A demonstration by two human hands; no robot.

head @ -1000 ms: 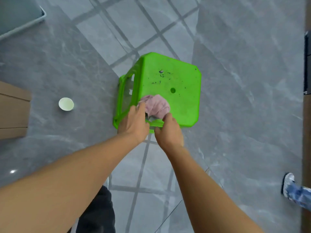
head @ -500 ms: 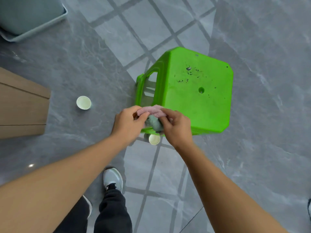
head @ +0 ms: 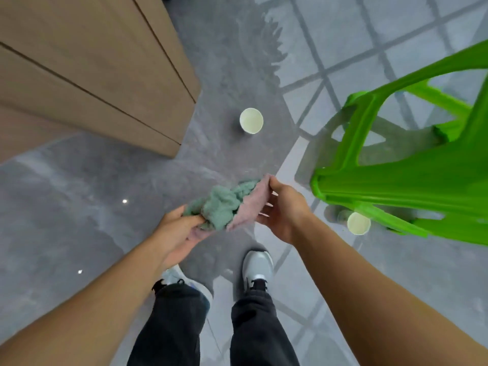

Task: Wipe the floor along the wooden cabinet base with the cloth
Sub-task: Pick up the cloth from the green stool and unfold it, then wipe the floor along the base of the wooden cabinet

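A crumpled cloth point(head: 227, 204), green on one side and pink on the other, hangs in the air between my hands above the grey floor. My left hand point(head: 179, 228) pinches its lower left end. My right hand point(head: 282, 210) grips its upper right edge. The wooden cabinet point(head: 87, 70) fills the upper left, and its base corner point(head: 175, 151) meets the floor just beyond the cloth. The floor strip along the cabinet's right side runs away toward the top of the view.
A bright green plastic stool point(head: 412, 180) stands at the right. One paper cup point(head: 251, 120) sits on the floor between cabinet and stool, another paper cup point(head: 358, 223) by the stool's near leg. My two grey shoes point(head: 257, 265) stand on the floor below the cloth.
The cloth has come off the green stool and is now held lower and to the left, spread between both hands. The view has swung toward the wooden cabinet, which is now much closer.
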